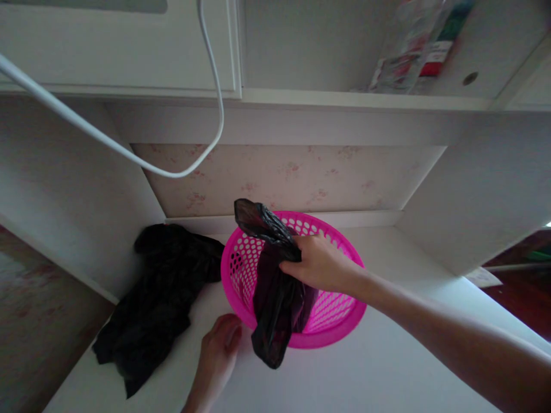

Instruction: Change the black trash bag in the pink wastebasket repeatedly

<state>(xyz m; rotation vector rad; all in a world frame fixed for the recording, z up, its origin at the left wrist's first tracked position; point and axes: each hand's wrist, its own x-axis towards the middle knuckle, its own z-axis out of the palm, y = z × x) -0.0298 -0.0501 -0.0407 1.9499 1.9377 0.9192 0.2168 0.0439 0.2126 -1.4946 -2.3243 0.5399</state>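
A pink perforated plastic basket [333, 332] sits on the white surface. My right hand [318, 261] reaches in over its right rim and is closed around a black plastic bag [275, 298]. The gathered bag hangs across the basket, its lower end draped over the front rim and its upper end sticking up past my fingers. Beside the basket's front left rim is my left hand [219, 347], fingers curled in; whatever lies between its fingertips is hidden.
Dark crumpled black material [155, 304] lies left of the basket. A white cable [172, 174] loops down at upper left. Overhead, a white shelf [365, 100] carries clear plastic packaging [400, 63]. White side panels and a flowered wall [293, 172] enclose the space.
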